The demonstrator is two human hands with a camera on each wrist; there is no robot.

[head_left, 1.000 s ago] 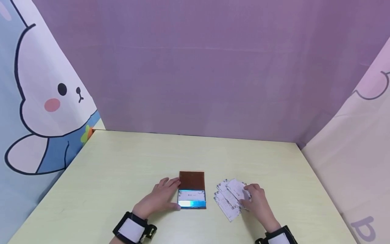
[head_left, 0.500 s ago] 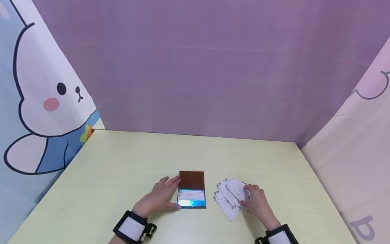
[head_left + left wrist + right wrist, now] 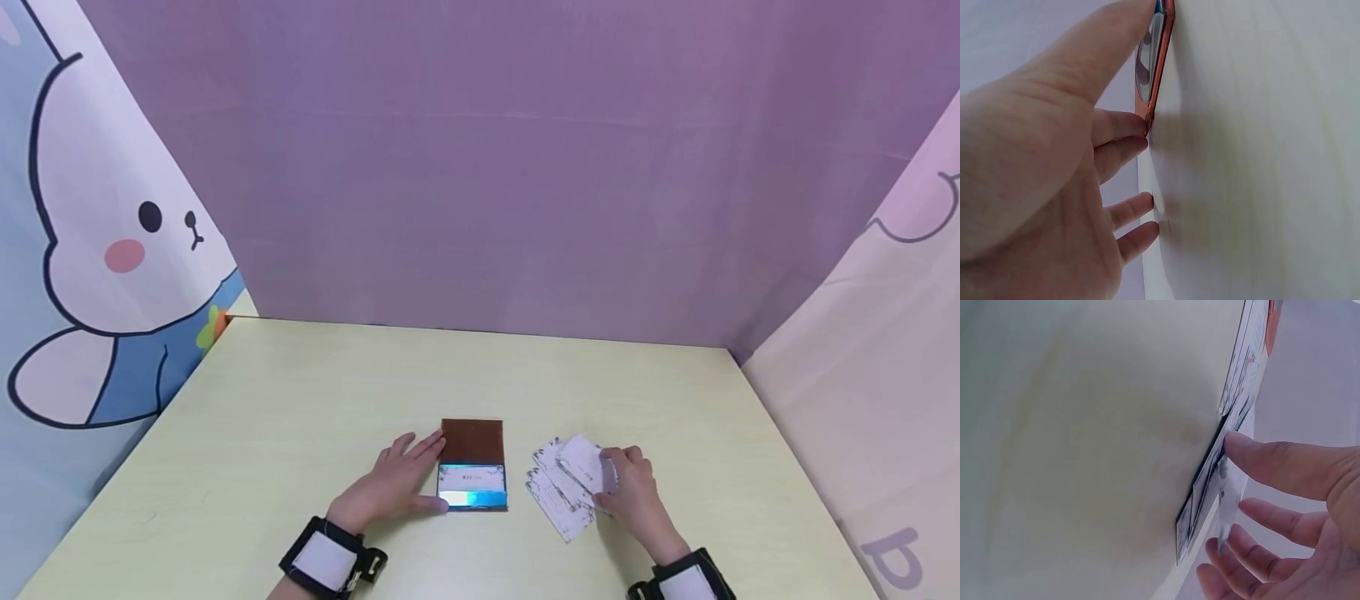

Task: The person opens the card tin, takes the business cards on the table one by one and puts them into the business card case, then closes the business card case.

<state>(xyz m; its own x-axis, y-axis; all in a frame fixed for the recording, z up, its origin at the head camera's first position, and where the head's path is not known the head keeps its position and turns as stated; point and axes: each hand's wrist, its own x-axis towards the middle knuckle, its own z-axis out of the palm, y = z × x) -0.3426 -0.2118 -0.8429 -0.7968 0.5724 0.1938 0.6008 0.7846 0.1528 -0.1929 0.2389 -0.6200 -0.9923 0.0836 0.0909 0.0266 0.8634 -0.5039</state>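
Note:
A card case (image 3: 472, 442) lies unfolded on the table, its brown lid flat at the far side. In its shiny blue-silver near half sits a white printed card (image 3: 471, 477). My left hand (image 3: 390, 487) rests along the case's left edge, fingers extended to the lid and thumb on the near left corner. To the right, several white cards (image 3: 555, 496) with dark floral corners are fanned out, overlapping. My right hand (image 3: 636, 498) pinches the top card (image 3: 1229, 503) by its right end, between thumb and fingers. That card tilts up off the others in the right wrist view.
The pale wooden table (image 3: 337, 375) runs back to a purple cloth (image 3: 480, 167). A cloth with a cartoon rabbit (image 3: 127, 208) hangs on the left, a pale printed cloth (image 3: 870, 350) on the right. Each wrist wears a black strap.
The top card, in my right hand, has shifted slightly away from me and its end has risen. My left hand and the card case stay nearly the same.

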